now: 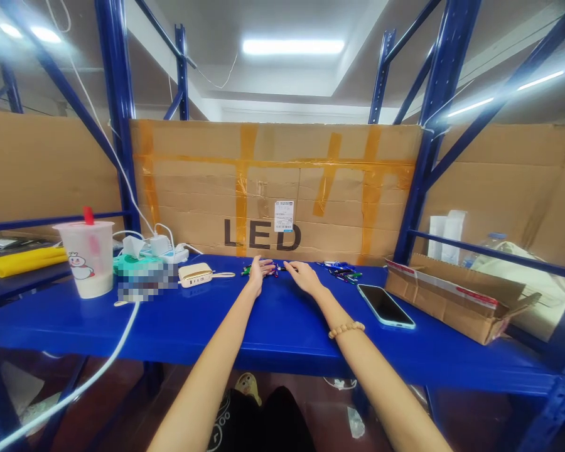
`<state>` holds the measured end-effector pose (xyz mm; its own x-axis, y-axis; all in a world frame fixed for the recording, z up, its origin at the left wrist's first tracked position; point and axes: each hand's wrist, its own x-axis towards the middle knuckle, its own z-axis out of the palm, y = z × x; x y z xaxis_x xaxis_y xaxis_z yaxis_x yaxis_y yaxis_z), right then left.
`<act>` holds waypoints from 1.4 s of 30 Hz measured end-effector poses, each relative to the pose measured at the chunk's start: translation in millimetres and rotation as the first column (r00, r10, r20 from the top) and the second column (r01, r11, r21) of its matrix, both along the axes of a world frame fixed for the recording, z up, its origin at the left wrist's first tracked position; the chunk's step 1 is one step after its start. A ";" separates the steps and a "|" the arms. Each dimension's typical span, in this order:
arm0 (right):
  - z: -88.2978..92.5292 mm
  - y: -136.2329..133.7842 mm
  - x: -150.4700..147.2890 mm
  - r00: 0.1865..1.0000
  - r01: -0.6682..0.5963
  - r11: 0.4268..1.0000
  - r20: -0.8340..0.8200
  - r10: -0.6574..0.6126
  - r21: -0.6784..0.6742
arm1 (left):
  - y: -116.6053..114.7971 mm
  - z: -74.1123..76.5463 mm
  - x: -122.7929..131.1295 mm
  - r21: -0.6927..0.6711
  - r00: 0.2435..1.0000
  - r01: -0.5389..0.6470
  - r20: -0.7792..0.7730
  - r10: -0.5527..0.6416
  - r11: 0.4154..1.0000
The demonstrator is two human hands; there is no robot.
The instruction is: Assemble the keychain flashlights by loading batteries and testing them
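Observation:
My left hand [260,271] lies on the blue shelf with its fingertips at a small bunch of slim pens [266,270] in mixed colours. My right hand [302,276] rests flat just to the right of that bunch, with its fingers spread and nothing visibly held. Farther right lies a second scatter of pens [339,272]. A smartphone [385,306] sits face up beyond my right hand. A beige power bank [195,274] lies to the left of my left hand.
A blue steel rack shelf [216,320] carries everything. On it stand a plastic cup [87,257] with a red straw, a power strip [164,253] with chargers, and an open cardboard box [456,300]. A taped cardboard sheet [273,182] printed LED stands behind. A white cable [89,370] hangs over the front edge.

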<state>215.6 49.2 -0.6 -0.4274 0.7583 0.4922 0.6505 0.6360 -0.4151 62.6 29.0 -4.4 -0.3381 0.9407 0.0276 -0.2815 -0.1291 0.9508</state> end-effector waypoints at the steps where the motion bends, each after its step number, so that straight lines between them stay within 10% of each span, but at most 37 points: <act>1: 0.0 0.7 0.3 1.000 -0.008 1.000 -0.002 0.008 -0.001 | -0.3 0.7 0.2 0.001 1.000 0.011 0.008 -0.011 1.000; 24: -8.1 17.6 0.8 0.967 -0.203 0.979 -0.153 0.202 0.013 | -17.4 11.5 11.6 0.103 0.949 0.315 -0.020 -0.315 0.943; 42: -10.6 27.0 -1.1 0.956 -0.182 0.983 -0.237 0.174 -0.015 | -7.9 6.6 3.0 0.040 0.977 0.208 0.035 -0.210 0.977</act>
